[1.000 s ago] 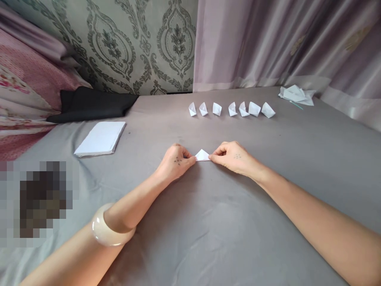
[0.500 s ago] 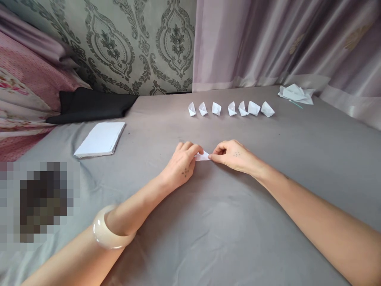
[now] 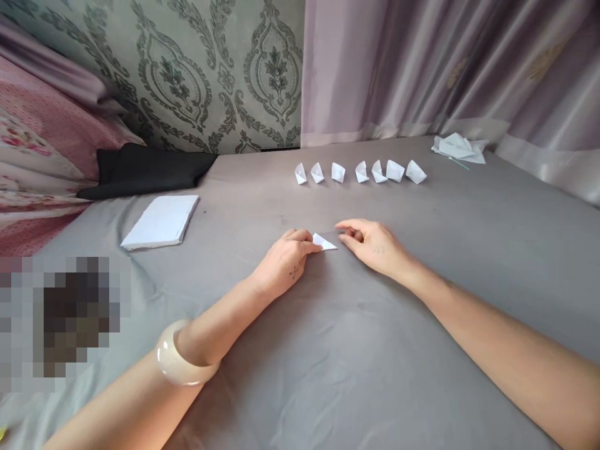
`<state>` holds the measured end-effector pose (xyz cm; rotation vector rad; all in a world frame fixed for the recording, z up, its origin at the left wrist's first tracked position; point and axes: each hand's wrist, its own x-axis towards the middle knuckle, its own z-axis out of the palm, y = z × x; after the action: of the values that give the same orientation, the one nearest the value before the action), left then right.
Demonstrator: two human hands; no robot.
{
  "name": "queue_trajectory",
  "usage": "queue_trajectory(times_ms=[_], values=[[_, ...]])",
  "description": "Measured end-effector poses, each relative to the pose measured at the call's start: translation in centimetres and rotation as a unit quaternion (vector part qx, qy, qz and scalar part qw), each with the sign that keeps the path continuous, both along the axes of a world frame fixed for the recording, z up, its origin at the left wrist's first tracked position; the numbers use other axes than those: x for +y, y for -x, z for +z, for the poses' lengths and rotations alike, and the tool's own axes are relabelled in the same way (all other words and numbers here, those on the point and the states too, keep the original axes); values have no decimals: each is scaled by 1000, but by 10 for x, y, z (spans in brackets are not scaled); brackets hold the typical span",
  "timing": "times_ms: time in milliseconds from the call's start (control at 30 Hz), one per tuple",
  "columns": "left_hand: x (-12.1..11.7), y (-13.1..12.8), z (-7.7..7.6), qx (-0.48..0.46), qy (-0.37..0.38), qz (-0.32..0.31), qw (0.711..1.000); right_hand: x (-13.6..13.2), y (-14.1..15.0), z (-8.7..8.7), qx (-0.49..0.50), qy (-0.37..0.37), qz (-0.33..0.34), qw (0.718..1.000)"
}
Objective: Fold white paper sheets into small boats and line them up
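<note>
A small piece of white paper (image 3: 325, 242), folded to a pointed triangle, shows beyond the fingers of my left hand (image 3: 288, 256). That hand is closed on the paper's left part, with the thumb over it, and hides the rest. Just right of the paper's tip is my right hand (image 3: 372, 244), apart from it, its thumb and forefinger spread with nothing between them. Farther back, several folded white paper boats (image 3: 338, 172) stand in a row.
A stack of white paper sheets (image 3: 162, 220) lies on the grey cloth (image 3: 328, 362) at the left, before a folded black cloth (image 3: 150, 169). At the back right sit loose white papers (image 3: 459, 147) and a thin green stick (image 3: 459, 164). A blurred patch covers the lower left.
My right hand has let go of the paper's right end and drawn slightly to the right, its fingers parting. My left hand still holds the paper. The view has shifted a little.
</note>
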<state>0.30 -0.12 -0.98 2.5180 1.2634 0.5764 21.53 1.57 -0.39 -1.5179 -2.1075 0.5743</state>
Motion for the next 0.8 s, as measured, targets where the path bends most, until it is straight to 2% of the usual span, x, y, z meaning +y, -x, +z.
queue_trajectory(times_ms=[67, 133, 267, 467, 700, 800], values=[[0, 0, -1, 8, -8, -6, 1000, -11, 4, 1, -71, -150, 12, 986], [-1, 0, -1, 12, -9, -8, 1000, -22, 10, 2, -153, -265, 41, 951], [-1, 0, 0, 9, -2, -6, 1000, -31, 16, 4, -225, -348, 32, 910], [-2, 0, 0, 7, -5, -9, 1000, -32, 17, 4, -231, -362, 17, 903], [0, 0, -2, -13, -2, -4, 1000, -30, 14, 7, -254, -281, -34, 925], [0, 0, -2, -22, 7, 7, 1000, -34, 19, 6, -218, -266, 17, 939]])
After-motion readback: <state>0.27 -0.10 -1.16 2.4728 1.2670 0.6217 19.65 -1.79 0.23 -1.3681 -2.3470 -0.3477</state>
